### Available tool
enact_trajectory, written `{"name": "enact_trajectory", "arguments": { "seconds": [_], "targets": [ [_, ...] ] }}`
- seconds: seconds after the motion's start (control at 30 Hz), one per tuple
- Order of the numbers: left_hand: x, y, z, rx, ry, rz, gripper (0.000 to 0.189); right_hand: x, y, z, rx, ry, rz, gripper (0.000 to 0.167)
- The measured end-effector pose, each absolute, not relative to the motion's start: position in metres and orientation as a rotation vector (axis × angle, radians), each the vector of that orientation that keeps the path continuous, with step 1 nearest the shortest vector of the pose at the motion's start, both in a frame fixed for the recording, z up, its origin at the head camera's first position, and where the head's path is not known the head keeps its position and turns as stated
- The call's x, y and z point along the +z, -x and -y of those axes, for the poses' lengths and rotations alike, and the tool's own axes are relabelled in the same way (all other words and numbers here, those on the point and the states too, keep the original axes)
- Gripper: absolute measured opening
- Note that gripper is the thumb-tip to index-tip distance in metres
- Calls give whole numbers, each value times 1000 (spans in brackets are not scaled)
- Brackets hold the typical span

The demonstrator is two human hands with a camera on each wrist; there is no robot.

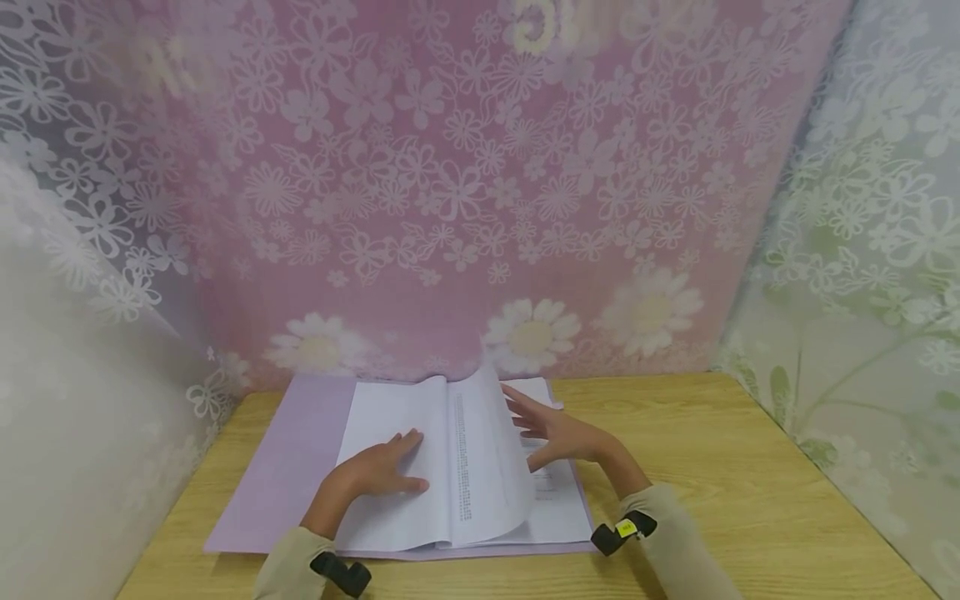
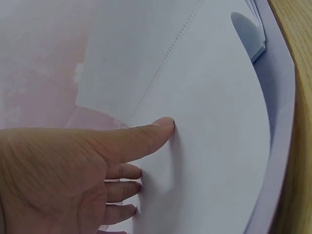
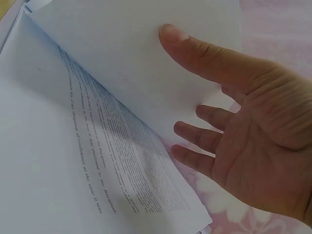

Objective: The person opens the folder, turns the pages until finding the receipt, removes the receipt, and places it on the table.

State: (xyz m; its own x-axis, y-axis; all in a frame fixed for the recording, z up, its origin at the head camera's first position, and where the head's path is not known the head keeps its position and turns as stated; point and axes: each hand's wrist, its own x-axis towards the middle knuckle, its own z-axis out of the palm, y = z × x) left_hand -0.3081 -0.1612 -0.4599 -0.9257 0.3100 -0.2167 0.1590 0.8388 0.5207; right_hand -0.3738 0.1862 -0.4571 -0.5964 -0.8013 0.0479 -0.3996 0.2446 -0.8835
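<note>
One raised printed page [image 1: 491, 458]: likely light, limp, easily creased; best held by outer edge. Left hand [image 1: 380, 467], right hand [image 1: 558, 435]: fingers spread.

One folder [image 1: 288, 467]; two sleeves [image 1: 288, 565] [image 1: 678, 537]

The open folder [image 1: 296, 458] lies on the bench [image 1: 690, 450], before the backdrop [image 1: 465, 192]. The left hand [image 1: 378, 468] is over the left-hand pages [image 1: 390, 410]; right of it a sheet [image 1: 495, 467] rises mid-folder. The right hand [image 1: 558, 432] is above the right-hand pages [image 1: 562, 512], just beside that sheet, perhaps touching it.
</note>
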Motion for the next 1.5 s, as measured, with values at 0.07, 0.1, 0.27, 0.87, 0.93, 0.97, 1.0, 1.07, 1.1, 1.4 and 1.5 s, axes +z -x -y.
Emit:
{"name": "enact_trajectory", "arguments": {
  "seconds": [0.07,0.1,0.27,0.87,0.93,0.97,1.0,1.07,1.1,1.4,1.5],
  "targets": [
    [-460,309,161,732,-363,-2731,89,-456,373,-183,-1315,1128,-2092,122],
    [-460,310,162,732,-368,-2733,88,-456,372,-182,-1315,1141,-2087,122],
    [-458,310,163,767,-413,-2735,84,-455,368,-174,-1278,1143,-2117,121],
    [-446,313,158,1137,-591,-2787,67,-455,354,-156,-1156,1027,-2266,111],
    [-442,311,155,1205,-594,-2778,65,-455,353,-155,-1139,1029,-2282,110],
    [-440,310,154,1230,-595,-2776,65,-454,353,-155,-1133,1032,-2288,110],
    [-438,309,152,1259,-603,-2770,64,-454,353,-155,-1125,1039,-2295,109],
    [-434,305,150,1293,-613,-2760,64,-454,353,-154,-1105,1060,-2311,109],
    [-433,304,148,1299,-617,-2758,65,-453,352,-154,-1091,1065,-2319,109],
    [-433,298,140,1111,-669,-2772,78,-456,351,-153,-1023,1075,-2358,102],
    [-436,296,139,1037,-669,-2765,81,-457,349,-152,-1009,1070,-2365,101]
  ]
}}
